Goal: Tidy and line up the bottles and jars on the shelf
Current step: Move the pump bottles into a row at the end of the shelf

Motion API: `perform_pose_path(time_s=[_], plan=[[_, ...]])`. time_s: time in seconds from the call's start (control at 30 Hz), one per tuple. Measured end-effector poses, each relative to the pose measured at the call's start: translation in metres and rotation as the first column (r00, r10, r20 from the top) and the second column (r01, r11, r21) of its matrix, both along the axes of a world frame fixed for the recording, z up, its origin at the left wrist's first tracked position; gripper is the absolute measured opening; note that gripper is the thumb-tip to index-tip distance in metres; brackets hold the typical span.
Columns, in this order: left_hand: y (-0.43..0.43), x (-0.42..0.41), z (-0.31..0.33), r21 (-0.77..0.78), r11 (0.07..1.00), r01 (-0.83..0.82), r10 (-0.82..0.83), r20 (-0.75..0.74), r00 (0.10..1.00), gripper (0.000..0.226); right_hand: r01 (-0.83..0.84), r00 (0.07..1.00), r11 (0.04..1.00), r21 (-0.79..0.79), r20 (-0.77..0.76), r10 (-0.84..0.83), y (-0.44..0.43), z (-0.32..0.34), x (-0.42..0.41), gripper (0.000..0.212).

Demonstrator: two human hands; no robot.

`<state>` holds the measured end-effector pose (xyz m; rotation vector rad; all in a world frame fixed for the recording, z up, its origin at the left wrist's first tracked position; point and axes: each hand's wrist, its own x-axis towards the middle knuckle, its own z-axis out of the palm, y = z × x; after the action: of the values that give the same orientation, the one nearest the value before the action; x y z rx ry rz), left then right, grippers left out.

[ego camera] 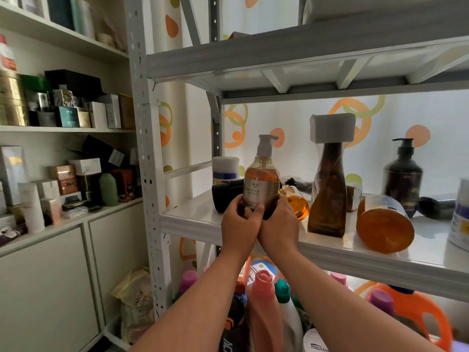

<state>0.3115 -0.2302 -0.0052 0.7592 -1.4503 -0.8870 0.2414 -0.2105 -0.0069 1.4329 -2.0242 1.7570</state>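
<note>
Both my hands wrap the base of an amber pump bottle (262,179) standing upright near the front left of the white metal shelf (355,252); my left hand (239,219) grips its left side, my right hand (278,224) its right. Behind it an orange bottle (297,203) lies on its side. To the right stand a tall brown bottle with a white square cap (328,189) and a dark pump bottle (403,179). An orange jar (384,224) lies tipped over between them. A white jar (225,167) stands at the back left.
A black object (224,196) sits left of the held bottle. A white container (460,217) stands at the right edge. Detergent bottles (264,308) crowd the level below. A cabinet with boxes (68,115) stands to the left. A shelf board (304,54) hangs overhead.
</note>
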Motion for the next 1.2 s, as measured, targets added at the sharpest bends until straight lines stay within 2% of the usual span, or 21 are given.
perform_pose_path(time_s=[0.53, 0.77, 0.97, 1.07, 1.13, 1.2], plan=[[-0.019, -0.005, -0.003, -0.009, 1.0, -0.013, 0.014, 0.135, 0.991, 0.042, 0.014, 0.999, 0.998, 0.057, -0.04, -0.012, -0.014, -0.004, -0.01, 0.049], [-0.024, -0.007, -0.004, -0.054, 0.996, -0.065, 0.075, 0.202, 0.977, 0.044, -0.009, 0.999, 0.999, 0.053, -0.049, 0.011, -0.015, -0.007, -0.012, 0.054], [-0.026, 0.002, 0.001, -0.009, 1.0, 0.003, -0.001, 0.196, 0.981, 0.044, -0.072, 0.996, 0.994, 0.078, -0.055, 0.076, -0.012, -0.007, -0.017, 0.059], [-0.033, 0.015, 0.007, 0.039, 0.994, 0.103, -0.108, 0.169, 0.98, 0.031, -0.095, 0.994, 0.994, 0.063, -0.046, 0.098, -0.01, -0.006, -0.016, 0.062], [-0.04, 0.023, 0.007, -0.015, 0.998, 0.061, -0.057, 0.203, 0.978, 0.024, -0.087, 0.995, 0.994, 0.069, -0.047, 0.09, -0.01, -0.006, -0.015, 0.062], [-0.048, 0.026, 0.007, -0.144, 0.986, -0.088, 0.125, 0.276, 0.953, 0.027, -0.08, 0.995, 0.994, 0.076, -0.055, 0.084, -0.009, -0.006, -0.015, 0.061]])
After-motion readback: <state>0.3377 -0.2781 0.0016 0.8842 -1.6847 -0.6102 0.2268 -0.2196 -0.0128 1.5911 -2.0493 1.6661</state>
